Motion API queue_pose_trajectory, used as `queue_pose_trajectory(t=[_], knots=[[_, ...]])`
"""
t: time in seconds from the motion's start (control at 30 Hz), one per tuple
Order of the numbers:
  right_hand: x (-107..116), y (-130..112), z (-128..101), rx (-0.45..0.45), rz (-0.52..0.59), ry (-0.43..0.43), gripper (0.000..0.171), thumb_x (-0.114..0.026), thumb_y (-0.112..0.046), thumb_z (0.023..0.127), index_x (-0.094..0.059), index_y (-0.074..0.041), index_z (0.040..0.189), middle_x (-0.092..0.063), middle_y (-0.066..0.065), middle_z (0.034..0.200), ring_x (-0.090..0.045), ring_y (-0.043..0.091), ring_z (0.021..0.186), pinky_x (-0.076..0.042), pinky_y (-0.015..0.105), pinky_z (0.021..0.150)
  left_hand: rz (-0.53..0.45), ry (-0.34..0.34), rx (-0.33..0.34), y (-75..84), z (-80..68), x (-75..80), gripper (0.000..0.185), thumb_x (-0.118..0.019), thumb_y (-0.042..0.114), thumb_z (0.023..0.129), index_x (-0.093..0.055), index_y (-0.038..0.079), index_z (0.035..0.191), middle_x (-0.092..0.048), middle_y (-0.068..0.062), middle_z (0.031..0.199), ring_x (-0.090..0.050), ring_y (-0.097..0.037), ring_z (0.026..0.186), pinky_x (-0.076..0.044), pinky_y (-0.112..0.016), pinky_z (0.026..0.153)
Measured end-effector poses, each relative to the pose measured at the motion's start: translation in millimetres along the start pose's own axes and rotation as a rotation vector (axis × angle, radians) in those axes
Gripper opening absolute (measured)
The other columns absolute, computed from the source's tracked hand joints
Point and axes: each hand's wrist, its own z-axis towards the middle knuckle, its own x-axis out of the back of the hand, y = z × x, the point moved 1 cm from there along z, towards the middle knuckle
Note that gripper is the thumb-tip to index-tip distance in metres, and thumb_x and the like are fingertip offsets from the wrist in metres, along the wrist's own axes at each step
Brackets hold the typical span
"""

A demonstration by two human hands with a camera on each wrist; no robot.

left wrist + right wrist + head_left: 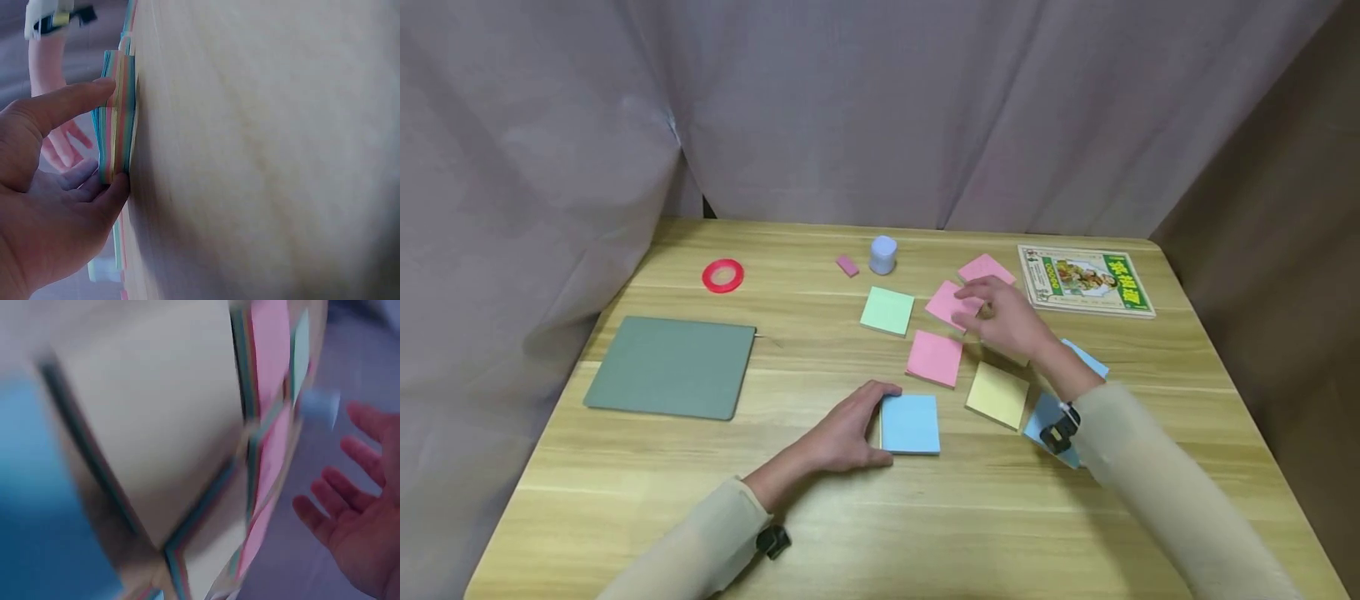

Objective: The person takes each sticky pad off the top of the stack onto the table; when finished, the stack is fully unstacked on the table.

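Observation:
A stack of sticky notes (pixel 910 425) with a blue top sheet lies near the middle of the table. My left hand (pixel 850 429) holds it from its left side, thumb and fingers at opposite edges. Blue, pink, yellow and green layers show along the stack's side (pixel 117 137) in the left wrist view. Above the pads on the right, my right hand (pixel 1007 317) hovers with spread, slightly bent fingers and nothing in them. Beneath it are a pink pad (pixel 947 300) and a partly covered yellow pad (pixel 1006 355). Another yellow pad (pixel 997 396) lies nearer.
Around the hands are a pink pad (pixel 935 358), a green pad (pixel 887 311) and a blue pad (pixel 1045 421) under the right wrist. Farther out lie a green notebook (pixel 673 367), red tape roll (pixel 723 276), pink eraser-like block (pixel 847 266), whitish cylinder (pixel 883 255) and illustrated book (pixel 1086 282).

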Motion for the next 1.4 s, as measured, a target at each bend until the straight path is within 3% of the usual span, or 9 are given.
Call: queue_pose_trajectory(t=[0.2,0.33,0.43,0.6,0.87,1.03,1.17,1.27,1.4], knots=[[-32,-39,-56,0.260,-0.087,-0.217,0.047,-0.072,-0.041,0.088,-0.067,-0.014,0.125,-0.051,0.006,0.140,-0.045,0.027,0.129,-0.039,0.049,0.105,0.029,-0.002,-0.003,0.7,-0.2,-2.1,0.090,-0.089,0.012,0.067,-0.040,0.007,0.142,-0.048,-0.006,0.137,-0.045,-0.020,0.125,-0.037,-0.039,0.108],[-52,-50,-86,0.361,-0.135,-0.292,0.055,-0.073,-0.051,0.084,-0.066,-0.017,0.126,-0.049,0.003,0.142,-0.042,0.020,0.132,-0.039,0.042,0.106,0.047,-0.004,-0.009,1.1,0.0,-3.2,0.088,-0.089,0.013,0.069,-0.039,0.007,0.141,-0.047,-0.007,0.137,-0.046,-0.020,0.124,-0.038,-0.039,0.107],[-63,-55,-97,0.396,-0.172,-0.277,0.060,-0.076,-0.054,0.080,-0.066,-0.017,0.126,-0.048,0.005,0.143,-0.041,0.021,0.133,-0.040,0.041,0.106,0.059,-0.002,-0.007,1.5,0.5,-2.8,0.086,-0.088,0.014,0.070,-0.040,0.008,0.141,-0.047,-0.006,0.137,-0.046,-0.020,0.124,-0.039,-0.039,0.106],[-76,-54,-101,0.413,-0.191,-0.236,0.061,-0.082,-0.044,0.077,-0.063,-0.017,0.128,-0.046,0.009,0.143,-0.043,0.023,0.131,-0.042,0.041,0.103,0.084,-0.003,-0.003,1.5,0.8,-2.4,0.085,-0.087,0.015,0.071,-0.040,0.008,0.141,-0.047,-0.005,0.137,-0.045,-0.019,0.125,-0.039,-0.039,0.106],[-80,-54,-99,0.461,-0.201,-0.190,0.057,-0.083,-0.035,0.075,-0.063,-0.016,0.125,-0.050,0.010,0.138,-0.047,0.024,0.126,-0.046,0.041,0.098,0.102,0.008,-0.020,2.6,0.9,-2.8,0.085,-0.087,0.013,0.070,-0.040,0.008,0.141,-0.047,-0.005,0.137,-0.045,-0.018,0.125,-0.039,-0.037,0.105],[-69,-56,-102,0.413,-0.191,-0.207,0.052,-0.084,-0.033,0.073,-0.067,-0.016,0.120,-0.052,0.008,0.134,-0.049,0.022,0.120,-0.047,0.040,0.096,0.106,0.009,-0.011,3.0,1.7,-3.1,0.086,-0.087,0.012,0.070,-0.040,0.008,0.141,-0.048,-0.005,0.136,-0.045,-0.018,0.125,-0.039,-0.037,0.106],[-49,-53,-110,0.297,-0.193,-0.211,0.052,-0.086,-0.034,0.072,-0.069,-0.018,0.118,-0.053,0.006,0.133,-0.050,0.021,0.119,-0.048,0.040,0.095,0.111,0.014,0.007,3.0,1.9,-3.2,0.086,-0.087,0.010,0.070,-0.040,0.008,0.142,-0.049,-0.005,0.135,-0.045,-0.019,0.125,-0.039,-0.037,0.107],[-26,-41,-117,0.175,-0.198,-0.143,0.055,-0.087,-0.036,0.071,-0.069,-0.018,0.120,-0.053,0.008,0.135,-0.051,0.028,0.121,-0.045,0.048,0.098,0.113,0.020,0.007,3.4,1.8,-3.1,0.086,-0.087,0.009,0.069,-0.041,0.008,0.142,-0.050,-0.006,0.135,-0.046,-0.020,0.126,-0.038,-0.037,0.107],[12,-1,-121,-0.017,-0.182,0.010,0.056,-0.085,-0.035,0.074,-0.067,-0.011,0.121,-0.051,0.018,0.137,-0.049,0.043,0.121,-0.041,0.062,0.095,0.116,0.030,-0.004,3.5,0.8,-4.0,0.087,-0.087,0.007,0.068,-0.042,0.008,0.141,-0.050,-0.007,0.135,-0.046,-0.021,0.127,-0.037,-0.037,0.108]])
